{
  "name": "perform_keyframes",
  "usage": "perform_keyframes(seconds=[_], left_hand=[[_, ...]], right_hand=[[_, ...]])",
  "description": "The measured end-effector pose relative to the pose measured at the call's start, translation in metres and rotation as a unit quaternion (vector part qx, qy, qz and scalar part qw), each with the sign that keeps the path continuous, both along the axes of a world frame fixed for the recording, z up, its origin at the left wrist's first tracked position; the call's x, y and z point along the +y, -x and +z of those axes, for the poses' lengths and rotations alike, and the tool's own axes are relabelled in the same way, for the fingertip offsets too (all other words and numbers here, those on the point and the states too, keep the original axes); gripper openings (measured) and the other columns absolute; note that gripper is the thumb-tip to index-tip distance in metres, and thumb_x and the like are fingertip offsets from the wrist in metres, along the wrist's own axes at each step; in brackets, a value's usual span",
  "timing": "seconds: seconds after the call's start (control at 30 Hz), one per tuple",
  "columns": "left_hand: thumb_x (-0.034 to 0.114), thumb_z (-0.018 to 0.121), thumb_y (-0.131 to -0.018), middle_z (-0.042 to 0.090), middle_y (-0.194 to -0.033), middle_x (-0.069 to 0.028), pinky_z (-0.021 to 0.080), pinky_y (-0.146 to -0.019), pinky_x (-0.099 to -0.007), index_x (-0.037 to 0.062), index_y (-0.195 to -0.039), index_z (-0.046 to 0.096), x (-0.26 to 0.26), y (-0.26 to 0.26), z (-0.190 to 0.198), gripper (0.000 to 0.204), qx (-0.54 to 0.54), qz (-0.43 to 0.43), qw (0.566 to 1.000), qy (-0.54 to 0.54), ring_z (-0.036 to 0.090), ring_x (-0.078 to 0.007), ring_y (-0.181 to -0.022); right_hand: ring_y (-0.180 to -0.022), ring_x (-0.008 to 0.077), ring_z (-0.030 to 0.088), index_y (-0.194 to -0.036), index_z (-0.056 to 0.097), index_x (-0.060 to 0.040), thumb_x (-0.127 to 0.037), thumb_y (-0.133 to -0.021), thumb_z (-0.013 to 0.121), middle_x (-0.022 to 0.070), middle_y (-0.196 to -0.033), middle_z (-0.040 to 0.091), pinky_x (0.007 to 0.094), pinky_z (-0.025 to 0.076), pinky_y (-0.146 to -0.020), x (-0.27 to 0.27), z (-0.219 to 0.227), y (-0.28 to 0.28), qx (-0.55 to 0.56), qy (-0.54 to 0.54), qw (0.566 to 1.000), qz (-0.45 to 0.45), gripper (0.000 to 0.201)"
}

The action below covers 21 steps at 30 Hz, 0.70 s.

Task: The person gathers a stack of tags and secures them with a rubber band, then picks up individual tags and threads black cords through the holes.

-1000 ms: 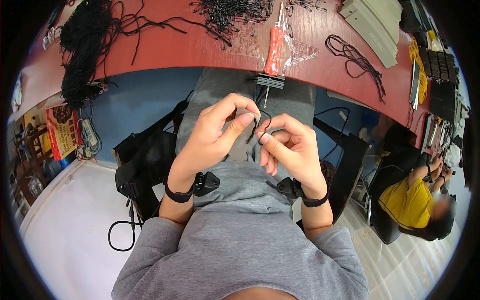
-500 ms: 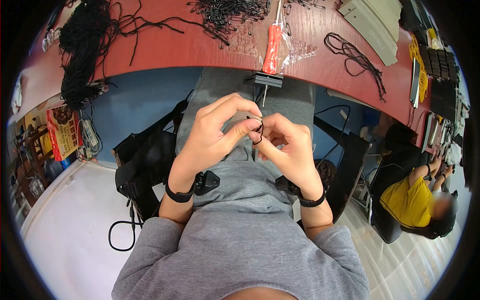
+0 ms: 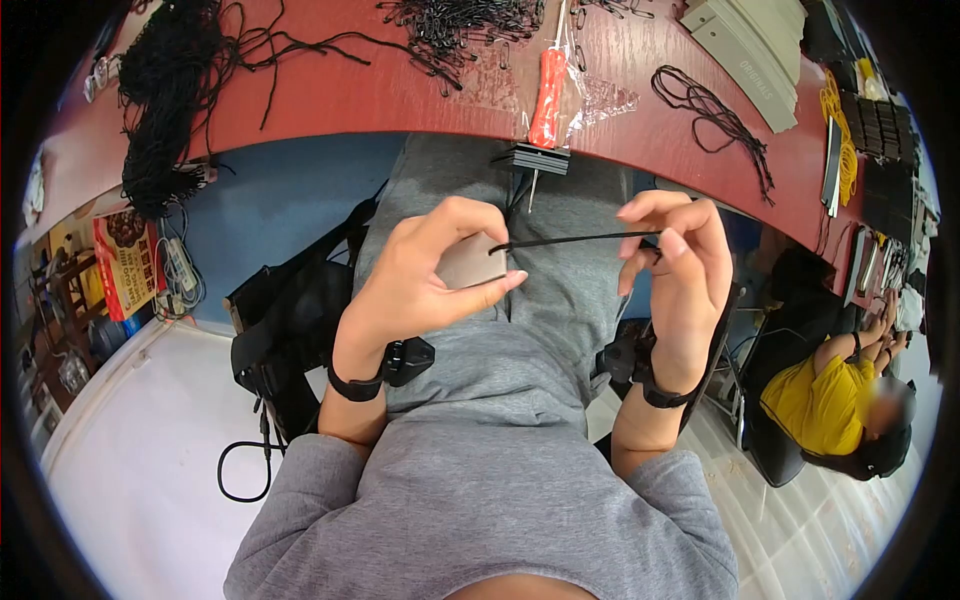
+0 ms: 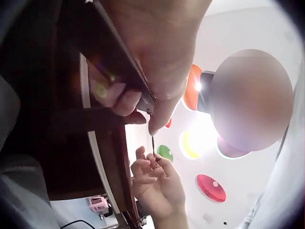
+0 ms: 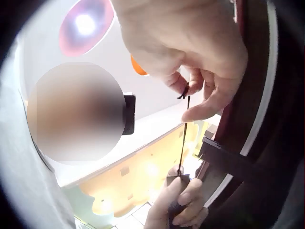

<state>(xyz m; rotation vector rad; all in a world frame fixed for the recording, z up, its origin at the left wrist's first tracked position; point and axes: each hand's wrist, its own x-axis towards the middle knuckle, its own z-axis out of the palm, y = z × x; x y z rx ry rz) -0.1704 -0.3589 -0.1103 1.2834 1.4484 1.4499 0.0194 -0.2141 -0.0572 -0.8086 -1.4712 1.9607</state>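
My left hand [image 3: 405, 275] holds a flat grey card tag [image 3: 472, 262] between thumb and fingers, above the lap. From a hole near the tag's edge runs a black cord [image 3: 585, 240], stretched nearly straight to the right. My right hand [image 3: 690, 260] pinches the cord's far end between thumb and fingertips, its other fingers spread. In the right wrist view a small knot [image 5: 183, 93] shows at the fingertips. The left wrist view catches the tag [image 4: 116, 47] edge-on, with the right hand [image 4: 159, 186] beyond it.
On the red table [image 3: 330, 100] lie a bundle of black cords [image 3: 170, 100], a pile of black pins [image 3: 460, 30], a red-handled tool [image 3: 547, 95], loose cords [image 3: 705, 115] and a grey stack [image 3: 745, 60]. A dark ridged block [image 3: 535, 158] juts from the table edge. Another person [image 3: 825, 400] sits at right.
Both hands were close together, working the cord at the tag. My right hand has since moved right, drawing the cord out long and straight; the left stays nearly in place.
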Motion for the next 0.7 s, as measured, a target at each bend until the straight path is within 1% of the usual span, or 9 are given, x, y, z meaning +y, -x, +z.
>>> perform_keyframes(seconds=[0.13, 0.17, 0.2, 0.27, 0.3, 0.43, 0.5, 0.6, 0.7], left_hand=[[-0.011, 0.076, -0.072, 0.063, -0.086, -0.0076, 0.047, -0.059, -0.0264, 0.0071, -0.108, 0.052, 0.005, -0.008, 0.005, 0.047, -0.075, -0.054, 0.995, -0.045, 0.063, -0.0141, -0.071], [-0.012, 0.076, -0.072, 0.064, -0.085, -0.0087, 0.049, -0.058, -0.0280, 0.0074, -0.108, 0.053, 0.008, -0.008, 0.003, 0.047, -0.017, -0.056, 0.996, -0.071, 0.064, -0.0170, -0.070], [-0.012, 0.076, -0.072, 0.064, -0.085, -0.0087, 0.049, -0.058, -0.0280, 0.0074, -0.108, 0.053, 0.009, -0.009, 0.002, 0.047, -0.017, -0.057, 0.996, -0.071, 0.064, -0.0170, -0.070], [-0.011, 0.076, -0.071, 0.064, -0.081, -0.0088, 0.050, -0.059, -0.0286, 0.0075, -0.105, 0.054, 0.010, -0.012, 0.000, 0.044, -0.017, -0.059, 0.995, -0.074, 0.065, -0.0196, -0.069], [-0.011, 0.076, -0.071, 0.064, -0.081, -0.0088, 0.050, -0.059, -0.0286, 0.0075, -0.105, 0.054, 0.011, -0.011, 0.000, 0.044, -0.017, -0.060, 0.995, -0.075, 0.065, -0.0196, -0.069], [-0.008, 0.077, -0.072, 0.062, -0.078, -0.0084, 0.050, -0.059, -0.0288, 0.0075, -0.101, 0.054, 0.012, -0.010, 0.000, 0.040, -0.002, -0.096, 0.993, -0.069, 0.064, -0.0204, -0.067], [-0.008, 0.077, -0.072, 0.062, -0.077, -0.0081, 0.050, -0.059, -0.0287, 0.0075, -0.100, 0.054, 0.011, -0.011, 0.000, 0.039, -0.001, -0.099, 0.993, -0.065, 0.063, -0.0205, -0.066], [-0.008, 0.077, -0.073, 0.059, -0.075, -0.0074, 0.047, -0.057, -0.0286, 0.0075, -0.101, 0.054, 0.005, -0.010, 0.001, 0.040, 0.010, -0.122, 0.991, -0.055, 0.058, -0.0186, -0.062], [-0.006, 0.077, -0.074, 0.057, -0.075, -0.0062, 0.042, -0.053, -0.0273, 0.0070, -0.101, 0.052, 0.000, -0.015, -0.002, 0.039, -0.039, -0.091, 0.994, -0.035, 0.054, -0.0149, -0.061]], right_hand=[[-0.087, 0.0254, 0.062, -0.086, 0.040, -0.0077, -0.019, -0.099, 0.042, 0.0253, -0.111, 0.061, 0.0411, 0.057, -0.081, -0.001, -0.004, 0.006, 0.090, 0.093, 0.991, -0.022, 0.017], [-0.088, 0.0290, 0.062, -0.085, 0.036, -0.0097, -0.023, -0.099, 0.038, 0.0212, -0.100, 0.062, 0.0506, 0.049, -0.097, -0.006, 0.000, 0.011, 0.119, 0.157, 0.979, -0.058, 0.020], [-0.088, 0.0290, 0.062, -0.085, 0.036, -0.0097, -0.023, -0.099, 0.038, 0.0212, -0.100, 0.062, 0.0506, 0.049, -0.097, -0.004, -0.004, 0.011, 0.119, 0.157, 0.979, -0.059, 0.020], [-0.087, 0.0278, 0.062, -0.084, 0.035, -0.0109, -0.021, -0.099, 0.038, 0.0136, -0.085, 0.060, 0.0525, 0.044, -0.102, 0.002, -0.017, 0.013, 0.339, 0.241, 0.908, 0.062, 0.018], [-0.079, 0.0236, 0.059, -0.083, 0.032, -0.0121, -0.021, -0.099, 0.038, 0.0040, -0.068, 0.047, 0.0512, 0.045, -0.101, 0.002, -0.013, 0.012, 0.309, 0.238, 0.918, 0.074, 0.020], [-0.065, 0.0159, 0.045, -0.082, 0.032, -0.0117, -0.020, -0.100, 0.039, -0.0001, -0.063, 0.036, 0.0426, 0.050, -0.084, 0.003, -0.001, 0.016, 0.274, 0.266, 0.924, 0.040, 0.021], [-0.060, 0.0122, 0.029, -0.081, 0.032, -0.0110, -0.020, -0.099, 0.042, -0.0021, -0.063, 0.027, 0.0337, 0.038, -0.062, 0.007, 0.001, 0.015, 0.251, 0.311, 0.916, 0.018, 0.022], [-0.060, 0.0118, 0.023, -0.081, 0.032, -0.0104, -0.022, -0.097, 0.045, -0.0011, -0.065, 0.028, 0.0312, 0.024, -0.057, 0.010, 0.008, 0.012, 0.199, 0.193, 0.954, 0.109, 0.024], [-0.060, 0.0123, 0.024, -0.081, 0.032, -0.0101, -0.022, -0.096, 0.047, -0.0002, -0.064, 0.029, 0.0312, 0.026, -0.057, 0.013, 0.013, 0.014, 0.164, 0.154, 0.968, 0.113, 0.024]])
